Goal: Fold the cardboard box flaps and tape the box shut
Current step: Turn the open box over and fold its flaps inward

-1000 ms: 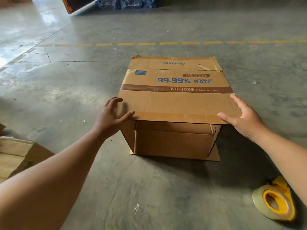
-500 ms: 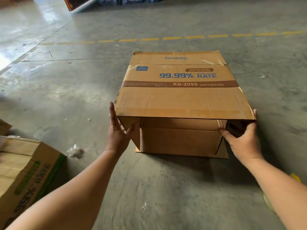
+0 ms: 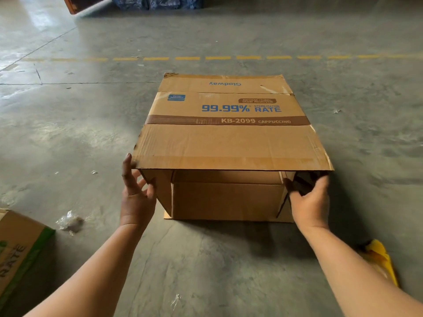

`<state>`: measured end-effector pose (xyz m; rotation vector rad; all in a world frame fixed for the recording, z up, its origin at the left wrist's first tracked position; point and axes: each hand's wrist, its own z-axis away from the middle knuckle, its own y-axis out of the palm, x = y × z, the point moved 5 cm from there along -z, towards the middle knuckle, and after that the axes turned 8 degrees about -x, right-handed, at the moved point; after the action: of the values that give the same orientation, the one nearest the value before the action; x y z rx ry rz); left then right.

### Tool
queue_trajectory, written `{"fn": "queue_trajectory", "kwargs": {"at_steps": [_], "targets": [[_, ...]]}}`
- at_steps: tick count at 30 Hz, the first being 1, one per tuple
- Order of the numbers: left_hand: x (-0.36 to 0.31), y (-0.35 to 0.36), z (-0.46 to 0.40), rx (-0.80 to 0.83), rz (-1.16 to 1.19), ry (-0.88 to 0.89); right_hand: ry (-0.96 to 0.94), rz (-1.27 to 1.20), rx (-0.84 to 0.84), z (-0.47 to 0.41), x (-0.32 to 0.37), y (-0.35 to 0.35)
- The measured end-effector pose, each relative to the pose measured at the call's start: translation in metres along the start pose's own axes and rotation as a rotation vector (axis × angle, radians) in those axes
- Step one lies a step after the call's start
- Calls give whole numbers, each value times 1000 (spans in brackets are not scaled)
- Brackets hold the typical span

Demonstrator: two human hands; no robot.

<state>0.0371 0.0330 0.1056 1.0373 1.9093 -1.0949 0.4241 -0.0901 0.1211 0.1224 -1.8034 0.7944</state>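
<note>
**A:** Head view, item one: where is your box?

**B:** The cardboard box (image 3: 229, 197) lies on its side on the concrete floor (image 3: 206, 259), straight ahead of you, its open end facing you. Its long axis runs left to right. The upper flap (image 3: 231, 147) juts toward you like a roof; a lower flap lies flat on the floor.

**A:** Item two: your hands?

**B:** Your left hand (image 3: 137, 195) has straight, spread fingers against the left side flap, just under the upper flap's corner. Your right hand (image 3: 309, 197) curls its fingers round the right side flap's edge. Both are equally near; the side flaps lie inward of your fingers, so folding likely goes toward the middle.

**A:** Contents?

**B:** Nothing shows inside. A tape roll (image 3: 380, 261) sits by your right forearm, and another carton (image 3: 20, 250) at the left edge.
</note>
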Motion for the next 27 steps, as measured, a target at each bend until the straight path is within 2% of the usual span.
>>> {"fn": "queue_trajectory", "kwargs": {"at_steps": [4,8,11,14,17,23,27], "targets": [[0,7,7,24,-26,-66,74,91,108,-3,-22,4],[-6,8,10,-5,8,-160,52,137,187,-6,-30,11],[-11,7,9,-7,29,-198,32,117,171,-10,-33,16],[-10,1,11,-128,67,-309,-4,76,134,-9,-26,17],[-7,0,17,-190,-26,-283,-24,22,111,-6,-22,17],[9,8,33,-72,-13,-328,-32,-19,48,-5,-32,15],[12,12,32,-78,-28,-340,-54,-9,74,-5,-41,19]]}}
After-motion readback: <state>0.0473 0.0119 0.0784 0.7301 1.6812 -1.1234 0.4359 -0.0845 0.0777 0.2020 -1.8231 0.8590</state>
